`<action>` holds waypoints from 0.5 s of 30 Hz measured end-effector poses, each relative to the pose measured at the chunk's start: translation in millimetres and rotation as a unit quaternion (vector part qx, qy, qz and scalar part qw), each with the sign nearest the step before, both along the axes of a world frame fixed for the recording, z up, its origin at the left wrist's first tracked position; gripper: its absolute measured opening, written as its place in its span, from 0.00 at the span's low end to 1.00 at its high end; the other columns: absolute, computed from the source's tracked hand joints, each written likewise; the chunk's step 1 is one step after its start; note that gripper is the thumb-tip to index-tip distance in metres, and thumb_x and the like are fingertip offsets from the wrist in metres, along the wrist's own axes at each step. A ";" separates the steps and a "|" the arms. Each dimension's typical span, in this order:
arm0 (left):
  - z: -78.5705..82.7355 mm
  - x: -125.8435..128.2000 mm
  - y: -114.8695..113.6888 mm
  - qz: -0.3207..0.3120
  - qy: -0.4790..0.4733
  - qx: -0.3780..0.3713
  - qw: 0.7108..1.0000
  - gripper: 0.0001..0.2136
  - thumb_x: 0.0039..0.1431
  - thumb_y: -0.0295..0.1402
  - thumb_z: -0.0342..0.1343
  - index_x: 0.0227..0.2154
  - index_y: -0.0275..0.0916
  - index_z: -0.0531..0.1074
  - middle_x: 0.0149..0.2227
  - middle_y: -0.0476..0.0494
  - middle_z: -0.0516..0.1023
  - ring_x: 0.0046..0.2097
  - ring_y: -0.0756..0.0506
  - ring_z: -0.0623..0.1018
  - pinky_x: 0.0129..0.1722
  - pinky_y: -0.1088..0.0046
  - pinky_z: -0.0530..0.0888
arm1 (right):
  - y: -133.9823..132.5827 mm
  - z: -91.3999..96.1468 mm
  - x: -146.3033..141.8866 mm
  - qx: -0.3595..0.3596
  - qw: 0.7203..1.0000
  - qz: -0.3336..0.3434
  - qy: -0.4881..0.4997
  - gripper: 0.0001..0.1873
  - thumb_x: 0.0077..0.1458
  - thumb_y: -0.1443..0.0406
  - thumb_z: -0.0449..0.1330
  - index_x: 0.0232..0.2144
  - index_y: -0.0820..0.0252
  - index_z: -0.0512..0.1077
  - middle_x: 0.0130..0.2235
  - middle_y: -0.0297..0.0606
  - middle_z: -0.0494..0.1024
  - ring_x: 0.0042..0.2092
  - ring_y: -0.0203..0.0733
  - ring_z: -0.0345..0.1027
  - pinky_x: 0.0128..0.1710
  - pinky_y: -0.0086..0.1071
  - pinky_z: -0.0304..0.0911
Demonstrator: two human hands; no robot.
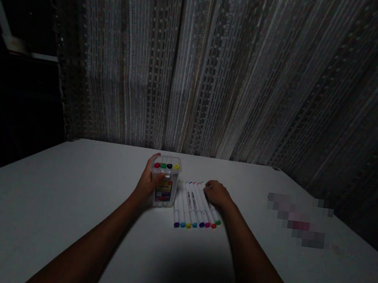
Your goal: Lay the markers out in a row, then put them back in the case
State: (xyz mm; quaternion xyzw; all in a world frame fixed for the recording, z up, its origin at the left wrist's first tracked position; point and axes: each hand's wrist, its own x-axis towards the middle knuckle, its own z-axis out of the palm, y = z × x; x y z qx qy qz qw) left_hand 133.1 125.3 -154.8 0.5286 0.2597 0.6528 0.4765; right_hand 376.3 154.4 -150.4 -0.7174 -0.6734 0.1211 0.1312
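Observation:
Upright on the white table stands a clear plastic marker box [172, 176], with red, green, dark and yellow marker ends showing near its top and a label on its front. My left hand [147, 183] is wrapped round the box from the left, thumb across the front. To the right of the box lies a row of several white markers [192, 207], side by side, with coloured ends toward me. Over the far right end of that row rests my right hand [217, 193], its fingers bent down at the markers. What its fingertips grip, if anything, is too dark to make out.
The white table [78, 210] reaches back to a patterned curtain [198, 68]. A blurred-out, pixelated item [298, 223] lies at the right of the table. A dark window [21, 12] is at the upper left. The light is dim.

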 end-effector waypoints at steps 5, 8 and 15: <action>-0.9 -0.9 0.6 -0.010 0.005 0.005 1.000 0.34 0.48 0.43 0.62 0.57 0.47 0.54 0.45 0.46 0.73 0.39 0.44 0.77 0.38 0.67 0.75 | -1.9 2.3 -0.9 -0.010 1.000 0.005 -0.015 0.19 0.52 0.64 0.53 0.47 0.63 0.71 0.48 0.48 0.74 0.49 0.49 0.67 0.44 0.34 0.60; 0.0 -0.6 0.1 -0.011 0.005 0.003 1.000 0.35 0.47 0.43 0.62 0.56 0.47 0.54 0.44 0.46 0.73 0.39 0.44 0.77 0.38 0.66 0.75 | -4.0 3.6 -3.0 0.001 1.000 0.003 -0.021 0.21 0.54 0.62 0.52 0.49 0.63 0.69 0.49 0.48 0.73 0.50 0.50 0.67 0.45 0.36 0.61; 2.6 0.8 -1.5 -0.010 -0.008 0.005 1.000 0.34 0.47 0.42 0.63 0.56 0.47 0.55 0.42 0.47 0.74 0.38 0.45 0.77 0.36 0.68 0.75 | -8.4 3.9 -8.8 0.023 0.997 0.053 -0.040 0.25 0.58 0.58 0.51 0.56 0.60 0.63 0.55 0.45 0.68 0.54 0.50 0.63 0.51 0.37 0.58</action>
